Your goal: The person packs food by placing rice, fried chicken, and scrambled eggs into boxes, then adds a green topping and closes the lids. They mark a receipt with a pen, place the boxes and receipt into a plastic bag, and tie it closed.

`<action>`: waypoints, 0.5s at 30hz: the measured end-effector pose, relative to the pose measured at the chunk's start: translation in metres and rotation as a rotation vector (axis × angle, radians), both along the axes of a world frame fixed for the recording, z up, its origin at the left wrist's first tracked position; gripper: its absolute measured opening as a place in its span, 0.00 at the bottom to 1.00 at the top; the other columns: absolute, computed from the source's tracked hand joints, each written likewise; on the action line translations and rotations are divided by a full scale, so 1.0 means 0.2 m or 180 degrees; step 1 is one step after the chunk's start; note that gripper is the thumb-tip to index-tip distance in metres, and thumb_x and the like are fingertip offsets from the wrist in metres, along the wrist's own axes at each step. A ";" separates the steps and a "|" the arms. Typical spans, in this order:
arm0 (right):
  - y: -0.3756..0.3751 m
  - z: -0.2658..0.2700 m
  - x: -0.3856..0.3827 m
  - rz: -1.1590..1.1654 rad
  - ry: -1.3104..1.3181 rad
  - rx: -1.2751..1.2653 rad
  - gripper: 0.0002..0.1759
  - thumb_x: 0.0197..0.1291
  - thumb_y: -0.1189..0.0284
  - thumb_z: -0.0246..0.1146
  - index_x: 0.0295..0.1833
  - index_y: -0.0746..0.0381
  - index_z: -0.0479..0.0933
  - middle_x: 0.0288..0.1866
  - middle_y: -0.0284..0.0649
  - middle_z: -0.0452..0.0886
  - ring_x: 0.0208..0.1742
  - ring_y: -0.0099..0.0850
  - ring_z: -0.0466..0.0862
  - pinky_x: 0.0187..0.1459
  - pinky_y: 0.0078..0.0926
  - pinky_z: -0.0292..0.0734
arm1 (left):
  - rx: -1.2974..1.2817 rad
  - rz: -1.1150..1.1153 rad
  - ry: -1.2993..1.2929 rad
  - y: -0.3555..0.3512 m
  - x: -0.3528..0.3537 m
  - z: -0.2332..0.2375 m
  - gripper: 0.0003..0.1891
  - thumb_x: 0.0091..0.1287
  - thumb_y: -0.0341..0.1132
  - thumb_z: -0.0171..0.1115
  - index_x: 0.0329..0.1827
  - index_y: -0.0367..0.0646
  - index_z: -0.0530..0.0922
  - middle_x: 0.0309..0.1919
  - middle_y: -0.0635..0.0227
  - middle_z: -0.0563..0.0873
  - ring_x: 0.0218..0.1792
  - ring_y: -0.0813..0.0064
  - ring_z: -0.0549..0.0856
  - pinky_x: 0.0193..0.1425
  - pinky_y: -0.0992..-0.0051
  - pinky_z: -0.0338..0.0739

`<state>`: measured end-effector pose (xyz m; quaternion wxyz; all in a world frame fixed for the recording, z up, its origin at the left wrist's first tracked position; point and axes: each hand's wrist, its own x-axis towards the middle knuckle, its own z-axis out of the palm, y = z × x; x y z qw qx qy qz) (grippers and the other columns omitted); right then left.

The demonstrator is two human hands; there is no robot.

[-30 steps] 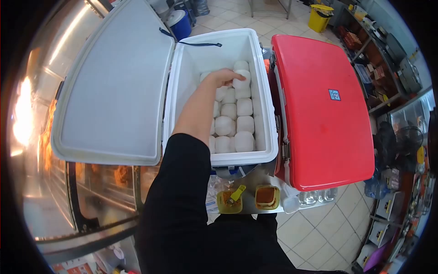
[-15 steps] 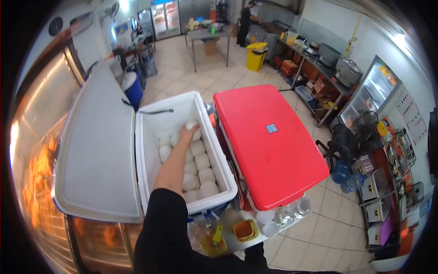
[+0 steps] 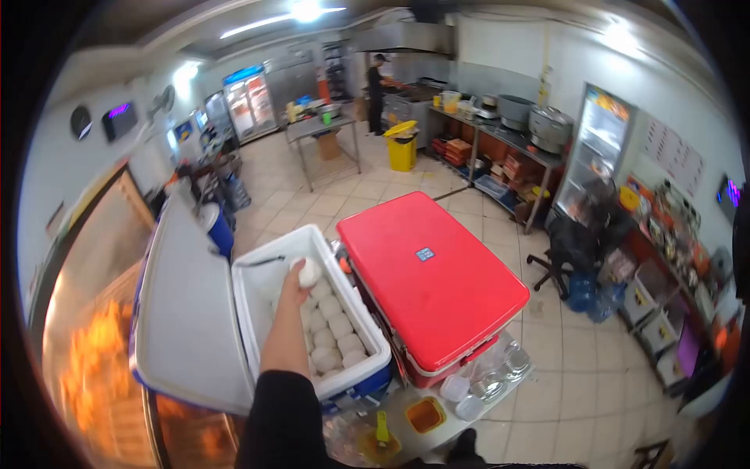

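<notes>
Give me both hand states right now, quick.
Left hand: closed, fingers around a rounded white item.
Right hand: out of view, so open or closed can't be told.

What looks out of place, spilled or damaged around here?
Only the lid of the yellow bin looks a bit askew: it appears tilted rather than flat over the top. Nothing else stands out: white rounded items sit packed in the open cooler, the left hand grips another, and I see no clear spill or damage.
</notes>
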<state>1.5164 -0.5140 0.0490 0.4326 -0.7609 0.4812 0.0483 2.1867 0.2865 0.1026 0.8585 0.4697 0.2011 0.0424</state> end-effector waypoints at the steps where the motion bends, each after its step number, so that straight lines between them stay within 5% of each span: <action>1: 0.13 0.37 0.35 0.0265 -0.0224 -0.0664 0.27 0.74 0.54 0.57 0.69 0.59 0.76 0.66 0.49 0.82 0.69 0.44 0.79 0.70 0.41 0.70 | -0.0519 -0.0092 -0.0533 0.00 0.00 0.05 0.25 0.70 0.44 0.67 0.68 0.50 0.75 0.60 0.64 0.85 0.59 0.62 0.85 0.61 0.53 0.81; 2: 0.27 0.74 0.70 0.0488 -0.0383 -0.1397 0.22 0.78 0.57 0.53 0.67 0.56 0.78 0.67 0.46 0.81 0.69 0.46 0.78 0.68 0.40 0.71 | -0.0852 -0.0107 -0.0558 -0.08 -0.13 0.27 0.24 0.71 0.42 0.66 0.68 0.49 0.74 0.61 0.63 0.84 0.61 0.61 0.83 0.67 0.53 0.79; 3: 0.16 0.72 1.05 0.0788 -0.2421 -0.1059 0.14 0.76 0.70 0.58 0.59 0.67 0.77 0.52 0.39 0.83 0.58 0.27 0.80 0.61 0.24 0.76 | -0.1104 -0.0102 -0.0933 -0.12 -0.19 0.38 0.25 0.70 0.42 0.68 0.68 0.47 0.74 0.62 0.61 0.83 0.63 0.59 0.83 0.70 0.49 0.76; 4: 0.10 0.76 1.34 0.1149 -0.3029 -0.1209 0.12 0.76 0.74 0.59 0.59 0.68 0.77 0.55 0.38 0.83 0.58 0.26 0.80 0.62 0.25 0.75 | -0.1138 0.0027 -0.1117 -0.17 -0.30 0.47 0.25 0.71 0.43 0.67 0.68 0.46 0.73 0.63 0.59 0.82 0.65 0.56 0.80 0.72 0.47 0.74; 7: 0.99 1.43 1.96 0.2585 -0.4154 -0.0595 0.08 0.74 0.80 0.56 0.54 0.68 0.77 0.52 0.39 0.81 0.55 0.28 0.79 0.61 0.26 0.74 | -0.1757 0.0211 -0.1920 -0.45 -0.74 0.77 0.28 0.69 0.43 0.68 0.69 0.44 0.73 0.67 0.58 0.80 0.69 0.55 0.77 0.75 0.44 0.67; 11: 2.06 1.79 2.02 0.5041 -0.4946 0.0054 0.13 0.66 0.80 0.62 0.56 0.66 0.80 0.54 0.43 0.83 0.57 0.34 0.83 0.59 0.29 0.76 | -0.1951 0.0139 -0.2351 -0.93 -1.78 0.90 0.31 0.67 0.44 0.68 0.71 0.45 0.71 0.67 0.59 0.79 0.69 0.56 0.77 0.72 0.47 0.71; 13: 2.52 1.87 1.87 0.5812 -0.5057 0.0987 0.20 0.65 0.77 0.64 0.63 0.59 0.78 0.62 0.48 0.79 0.65 0.39 0.79 0.63 0.35 0.75 | -0.1505 0.0177 -0.2150 -1.13 -2.32 0.84 0.36 0.64 0.46 0.72 0.73 0.42 0.69 0.66 0.58 0.79 0.64 0.61 0.81 0.69 0.61 0.76; 15: 2.91 1.89 1.74 0.6009 -0.6113 0.0571 0.24 0.65 0.74 0.64 0.66 0.61 0.74 0.66 0.49 0.76 0.69 0.45 0.75 0.68 0.42 0.71 | -0.1306 0.0188 -0.1639 -1.32 -2.86 0.83 0.40 0.60 0.48 0.76 0.72 0.40 0.69 0.65 0.57 0.80 0.63 0.61 0.82 0.70 0.61 0.76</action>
